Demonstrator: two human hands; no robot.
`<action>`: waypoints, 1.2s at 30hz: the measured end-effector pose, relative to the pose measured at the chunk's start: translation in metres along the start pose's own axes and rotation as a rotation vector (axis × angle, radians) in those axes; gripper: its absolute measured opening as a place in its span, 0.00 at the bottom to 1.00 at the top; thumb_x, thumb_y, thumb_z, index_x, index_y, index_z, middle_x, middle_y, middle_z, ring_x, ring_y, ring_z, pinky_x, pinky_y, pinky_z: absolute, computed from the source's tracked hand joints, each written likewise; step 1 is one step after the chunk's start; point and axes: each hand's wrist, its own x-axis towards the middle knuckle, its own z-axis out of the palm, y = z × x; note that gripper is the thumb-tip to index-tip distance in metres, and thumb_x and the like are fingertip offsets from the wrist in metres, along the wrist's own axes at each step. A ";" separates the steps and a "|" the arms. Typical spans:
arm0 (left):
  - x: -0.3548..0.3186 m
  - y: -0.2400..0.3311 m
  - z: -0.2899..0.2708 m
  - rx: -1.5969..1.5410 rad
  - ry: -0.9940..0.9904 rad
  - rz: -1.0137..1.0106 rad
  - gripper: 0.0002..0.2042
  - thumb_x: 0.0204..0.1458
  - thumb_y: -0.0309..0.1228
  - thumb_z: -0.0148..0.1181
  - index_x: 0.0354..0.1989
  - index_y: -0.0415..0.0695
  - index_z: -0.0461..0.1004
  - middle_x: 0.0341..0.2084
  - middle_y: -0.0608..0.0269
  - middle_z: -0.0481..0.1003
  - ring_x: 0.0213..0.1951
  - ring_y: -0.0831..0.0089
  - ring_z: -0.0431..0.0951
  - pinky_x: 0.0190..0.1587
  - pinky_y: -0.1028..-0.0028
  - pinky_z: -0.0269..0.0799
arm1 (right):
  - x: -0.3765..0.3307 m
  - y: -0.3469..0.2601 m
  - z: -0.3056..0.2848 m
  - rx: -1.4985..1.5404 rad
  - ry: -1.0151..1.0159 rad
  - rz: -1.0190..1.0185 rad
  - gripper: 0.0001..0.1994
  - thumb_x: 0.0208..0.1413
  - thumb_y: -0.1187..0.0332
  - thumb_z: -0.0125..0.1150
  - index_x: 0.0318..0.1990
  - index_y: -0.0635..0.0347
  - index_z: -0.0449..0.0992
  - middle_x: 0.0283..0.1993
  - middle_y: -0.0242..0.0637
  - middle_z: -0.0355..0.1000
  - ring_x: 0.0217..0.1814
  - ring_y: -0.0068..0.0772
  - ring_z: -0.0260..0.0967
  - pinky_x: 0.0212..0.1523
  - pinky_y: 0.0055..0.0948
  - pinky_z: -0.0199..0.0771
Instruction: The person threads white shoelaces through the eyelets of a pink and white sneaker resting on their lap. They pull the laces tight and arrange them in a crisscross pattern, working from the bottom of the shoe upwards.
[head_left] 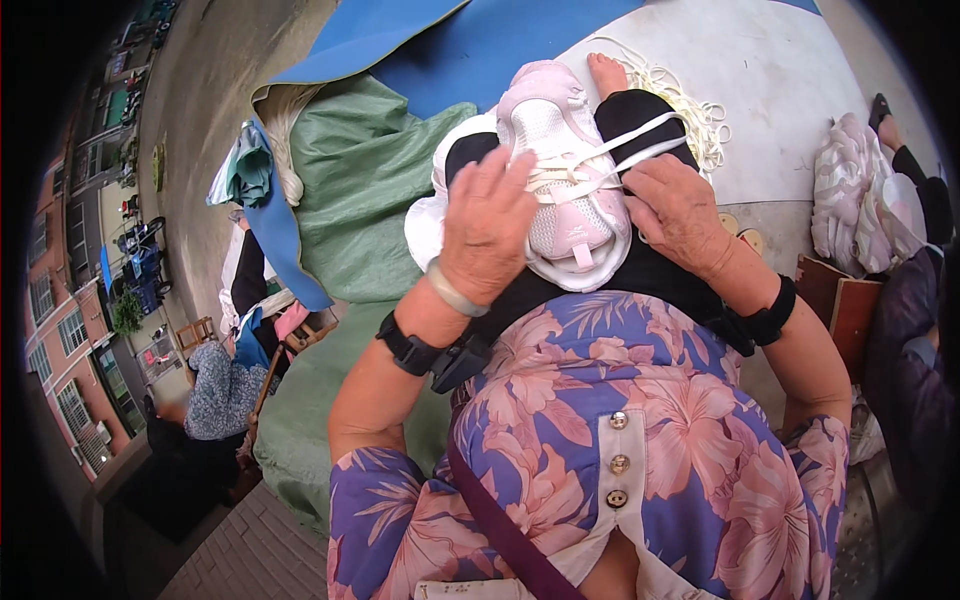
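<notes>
A pale pink and white sneaker (578, 225) lies across my lap, its toe pointing away and its heel toward me. White shoelace (560, 178) crosses its tongue through the eyelets, and a loose length loops up to the right. At the sneaker's right edge, my right hand (682, 215) is closed, with lace running into its bent fingers. My left hand (490, 222) lies along the left eyelet edge, fingers curled together; what they grip is hidden. More white shoe parts (428, 228) show under and beside the left hand.
A heap of white laces (690, 110) lies beyond my right knee on a white sheet (740, 70). Green cloth (350, 190) and a blue mat (430, 65) spread to the left and ahead. Stacked pink-white shoes (850, 195) stand at right near another person. A seated person (220, 390) is at left.
</notes>
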 end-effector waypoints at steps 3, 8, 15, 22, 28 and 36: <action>-0.020 -0.027 -0.013 0.030 0.072 -0.102 0.03 0.41 0.19 0.51 0.26 0.37 0.66 0.46 0.47 0.71 0.49 0.50 0.70 0.51 0.60 0.64 | 0.008 -0.007 0.004 -0.097 0.056 -0.049 0.09 0.42 0.72 0.57 0.34 0.56 0.71 0.29 0.33 0.66 0.34 0.34 0.65 0.35 0.33 0.59; -0.110 -0.093 -0.026 0.296 0.095 -0.461 0.03 0.42 0.19 0.48 0.27 0.37 0.66 0.44 0.45 0.71 0.45 0.49 0.71 0.47 0.60 0.66 | 0.008 -0.001 0.014 -0.185 -0.013 -0.052 0.10 0.42 0.74 0.55 0.36 0.55 0.70 0.27 0.31 0.65 0.32 0.32 0.64 0.34 0.32 0.57; -0.148 -0.084 -0.005 0.108 0.001 -0.644 0.11 0.42 0.21 0.54 0.37 0.40 0.69 0.46 0.50 0.71 0.49 0.51 0.69 0.52 0.59 0.63 | 0.003 0.012 -0.002 -0.230 0.031 -0.167 0.12 0.40 0.76 0.55 0.36 0.56 0.71 0.24 0.31 0.64 0.29 0.32 0.63 0.37 0.33 0.60; -0.036 -0.020 0.018 -0.179 -0.029 -0.261 0.19 0.39 0.20 0.56 0.45 0.43 0.69 0.38 0.58 0.72 0.45 0.59 0.71 0.56 0.59 0.58 | 0.003 0.005 -0.014 -0.258 -0.003 -0.185 0.14 0.39 0.76 0.56 0.37 0.56 0.72 0.23 0.30 0.67 0.28 0.32 0.65 0.37 0.33 0.61; -0.037 -0.025 0.026 -0.101 -0.023 -0.167 0.14 0.40 0.20 0.55 0.39 0.44 0.70 0.25 0.64 0.71 0.33 0.63 0.71 0.52 0.58 0.60 | 0.008 0.007 -0.025 0.117 -0.109 0.017 0.12 0.43 0.77 0.54 0.38 0.58 0.73 0.26 0.35 0.69 0.29 0.37 0.66 0.36 0.34 0.64; -0.040 -0.019 0.030 -0.014 -0.012 -0.179 0.10 0.46 0.22 0.53 0.38 0.44 0.71 0.19 0.64 0.68 0.27 0.65 0.71 0.48 0.59 0.64 | 0.041 0.017 0.006 0.554 -0.186 0.063 0.10 0.47 0.77 0.52 0.39 0.61 0.73 0.28 0.37 0.69 0.31 0.36 0.68 0.36 0.28 0.69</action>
